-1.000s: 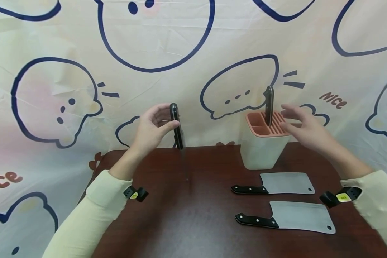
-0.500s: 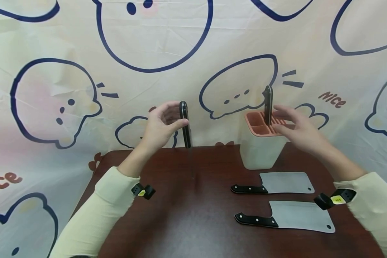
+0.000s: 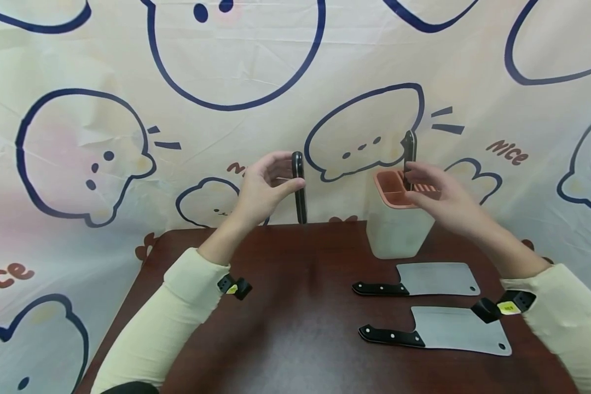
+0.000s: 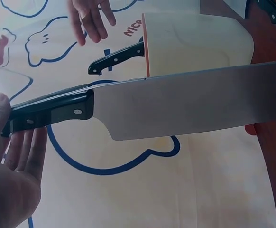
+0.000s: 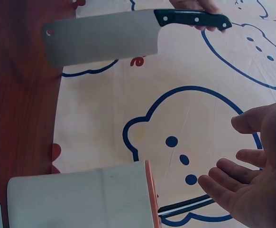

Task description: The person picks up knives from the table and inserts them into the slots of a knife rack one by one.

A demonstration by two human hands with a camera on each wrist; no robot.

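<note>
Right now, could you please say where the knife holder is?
Right of centre in the head view, the knife holder stands on the table behind the farther cleaver lying flat, a black knife handle rising from it.

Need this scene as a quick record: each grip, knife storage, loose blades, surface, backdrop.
left grip: holds cleaver by its black handle, blade downward
right grip: open, beside the stored knife's handle, not gripping it
storage: pale knife block with orange slotted top
stored: one knife, black handle up, blade hidden
loose: far cleaver and near cleaver, both flat, handles pointing left in the head view
surface: dark brown table
backdrop: pale cartoon-print cloth
</note>
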